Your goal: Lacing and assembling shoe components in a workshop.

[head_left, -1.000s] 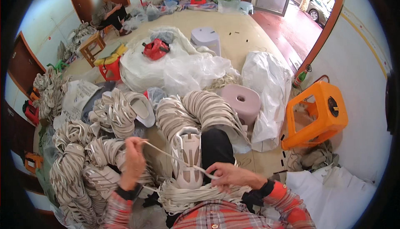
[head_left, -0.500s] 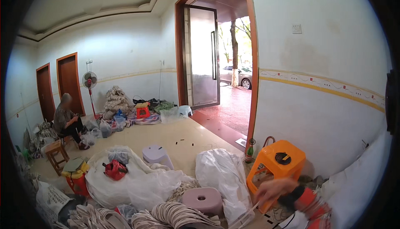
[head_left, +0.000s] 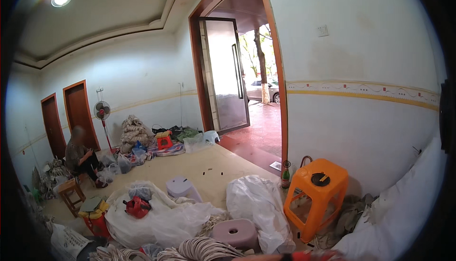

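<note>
Only a sliver of my right hand (head_left: 260, 258) shows at the lower edge, with its red sleeve (head_left: 316, 255) beside it. Its fingers are cut off, so what it holds cannot be told. Close to it lies a fanned bundle of off-white strips (head_left: 204, 250). Just above stands a mauve plastic stool (head_left: 232, 232) with a hole in its seat. A white plastic sack (head_left: 256, 208) lies right of that stool. My left hand is out of the picture.
An orange stool (head_left: 316, 199) with a dark round thing on top stands at right, near a green bottle (head_left: 285, 176). White sheeting (head_left: 156, 223) carries a red bag (head_left: 137, 207). A pale stool (head_left: 183, 188) stands behind. Far left, a person (head_left: 80, 154) sits near a fan (head_left: 102, 111).
My right hand has dropped down and left from in front of the orange stool to the lower edge. The pale strip near its fingers is out of sight. The view has tilted.
</note>
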